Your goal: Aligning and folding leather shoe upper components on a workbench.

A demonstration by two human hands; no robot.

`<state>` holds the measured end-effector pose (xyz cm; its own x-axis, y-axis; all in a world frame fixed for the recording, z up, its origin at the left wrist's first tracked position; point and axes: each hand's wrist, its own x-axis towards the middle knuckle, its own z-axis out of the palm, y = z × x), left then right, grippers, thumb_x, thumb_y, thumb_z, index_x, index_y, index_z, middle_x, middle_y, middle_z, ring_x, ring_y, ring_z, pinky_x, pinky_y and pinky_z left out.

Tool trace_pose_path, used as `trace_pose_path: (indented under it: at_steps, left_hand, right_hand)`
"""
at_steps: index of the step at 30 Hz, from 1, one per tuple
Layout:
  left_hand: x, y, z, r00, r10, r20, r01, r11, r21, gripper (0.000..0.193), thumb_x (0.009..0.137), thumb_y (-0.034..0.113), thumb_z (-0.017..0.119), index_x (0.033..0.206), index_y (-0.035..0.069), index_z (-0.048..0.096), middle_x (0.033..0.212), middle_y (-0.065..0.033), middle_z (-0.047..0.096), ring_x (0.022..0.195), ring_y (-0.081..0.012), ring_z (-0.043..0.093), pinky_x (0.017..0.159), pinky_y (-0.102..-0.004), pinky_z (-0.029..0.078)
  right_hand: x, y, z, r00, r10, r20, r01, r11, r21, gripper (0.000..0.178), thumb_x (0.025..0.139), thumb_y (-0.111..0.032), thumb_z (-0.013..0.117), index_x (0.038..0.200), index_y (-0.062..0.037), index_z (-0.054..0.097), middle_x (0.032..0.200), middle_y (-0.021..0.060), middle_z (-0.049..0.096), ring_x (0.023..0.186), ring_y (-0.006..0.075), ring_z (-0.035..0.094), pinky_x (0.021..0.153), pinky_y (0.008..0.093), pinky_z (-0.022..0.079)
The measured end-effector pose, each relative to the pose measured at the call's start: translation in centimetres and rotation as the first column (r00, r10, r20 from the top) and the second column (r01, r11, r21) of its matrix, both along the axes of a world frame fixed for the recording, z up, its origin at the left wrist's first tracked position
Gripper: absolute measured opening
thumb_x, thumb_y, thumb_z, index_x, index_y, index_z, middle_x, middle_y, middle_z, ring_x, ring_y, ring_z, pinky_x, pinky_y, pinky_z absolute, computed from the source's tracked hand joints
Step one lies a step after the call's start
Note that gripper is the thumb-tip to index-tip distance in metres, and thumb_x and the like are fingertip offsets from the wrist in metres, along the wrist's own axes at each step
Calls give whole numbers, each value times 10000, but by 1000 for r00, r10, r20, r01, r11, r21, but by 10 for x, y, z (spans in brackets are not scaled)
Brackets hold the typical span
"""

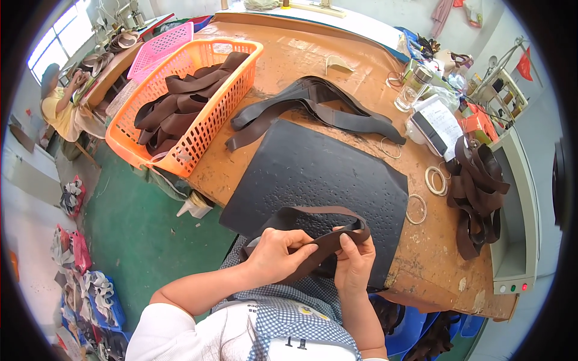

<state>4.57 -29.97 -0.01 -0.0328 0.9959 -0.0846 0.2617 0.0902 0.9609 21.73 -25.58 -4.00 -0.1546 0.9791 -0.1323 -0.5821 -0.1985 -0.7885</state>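
A dark brown strip (322,248), bent into a loop, is held over the near edge of a black pitted mat (325,157). My left hand (278,256) pinches the strip's near side between thumb and fingers. Close by, my right hand (354,260) grips the loop's right end, thumb in front and fingers behind. Part of the loop hangs below my hands against a checked apron (280,310). Beyond the mat, a bundle of long dark strips (319,99) lies on the wooden table (289,51).
At the left edge an orange basket (208,129) holds brown strips, with a pink basket (159,45) behind. Brown loops (475,195) pile up right, beside a grey machine housing (521,228). Tape rolls (435,180), a glass jar (412,90) and papers (442,123) sit nearby. A person (60,108) works far left.
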Motion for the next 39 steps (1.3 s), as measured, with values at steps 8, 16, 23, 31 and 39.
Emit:
trace_pose_path:
  at_steps: [8, 16, 23, 31, 39]
  left_hand:
    - [-1, -5, -3, 1000, 8, 2, -8, 1000, -22, 171, 900, 106, 690, 970, -46, 719, 729, -123, 731, 620, -93, 659, 562, -254, 507]
    - [5, 0, -1, 996, 29, 79, -33, 998, 53, 169, 901, 99, 711, 950, -63, 711, 737, -93, 729, 671, -54, 644, 594, -236, 518]
    - [2, -5, -1, 999, 30, -43, -28, 999, 28, 156, 902, 105, 704, 950, -43, 720, 711, -104, 726, 607, -84, 654, 549, -252, 510]
    - [2, -9, -3, 1000, 2, -13, -2, 1000, 1, 171, 907, 114, 699, 987, -36, 720, 716, -114, 722, 605, -101, 656, 548, -263, 500]
    - [2, -3, -2, 999, -34, -16, 34, 999, -7, 206, 904, 71, 700, 1067, -55, 703, 848, -132, 752, 751, -105, 700, 666, -243, 558]
  right_hand:
    - [0, 1, -1, 1000, 12, 27, -12, 1000, 6, 186, 873, 16, 680, 1036, -65, 642, 1001, 126, 719, 899, 176, 692, 801, 300, 568]
    - [-11, -11, -4, 997, 61, 51, -64, 996, 56, 245, 857, 84, 666, 1068, -41, 653, 1018, 112, 725, 951, 198, 690, 896, 345, 538]
    - [2, 1, -4, 997, 58, -45, -59, 998, -13, 159, 886, 11, 650, 998, -100, 627, 1005, 96, 711, 934, 183, 693, 844, 329, 572]
    - [-1, -2, -7, 996, 66, -61, -66, 998, -2, 120, 894, 22, 667, 948, -79, 630, 999, 103, 728, 928, 164, 683, 865, 318, 541]
    - [-6, -8, -7, 995, 80, -52, -84, 993, -82, 95, 885, -4, 675, 953, -64, 646, 975, 84, 712, 903, 168, 685, 863, 315, 547]
